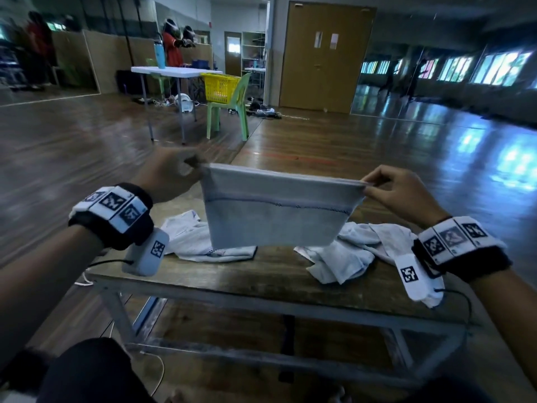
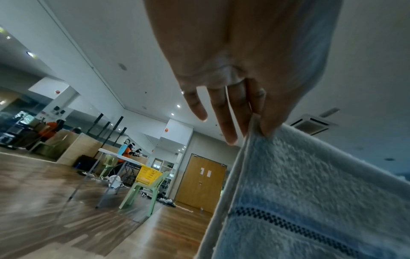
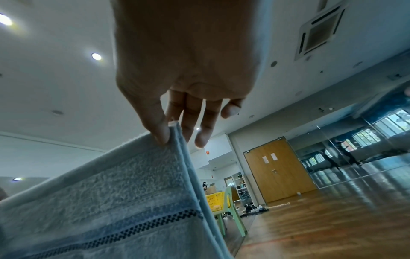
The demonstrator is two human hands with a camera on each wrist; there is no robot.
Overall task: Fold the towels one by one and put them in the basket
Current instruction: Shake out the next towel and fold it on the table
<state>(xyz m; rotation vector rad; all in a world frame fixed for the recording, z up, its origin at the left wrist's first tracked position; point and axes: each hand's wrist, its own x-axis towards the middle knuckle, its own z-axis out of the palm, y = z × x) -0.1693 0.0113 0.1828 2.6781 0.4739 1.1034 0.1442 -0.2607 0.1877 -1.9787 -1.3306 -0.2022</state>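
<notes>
A light blue towel point(image 1: 276, 207) with a dark stitched stripe hangs doubled over in the air above the wooden table point(image 1: 232, 274). My left hand point(image 1: 174, 173) pinches its top left corner between thumb and forefinger, and the left wrist view shows that hand point(image 2: 259, 121) on the towel point(image 2: 310, 192). My right hand point(image 1: 398, 187) pinches the top right corner, seen close as the hand point(image 3: 166, 135) on the towel point(image 3: 111, 201). The yellow basket point(image 1: 219, 87) sits on a green chair point(image 1: 229, 112) far across the room.
Two more pale towels lie crumpled on the table, one at the left point(image 1: 197, 239) and one at the right point(image 1: 354, 251). A white folding table point(image 1: 174, 72) with a bottle stands behind the chair. A person in red stands beyond it. Wooden floor surrounds everything.
</notes>
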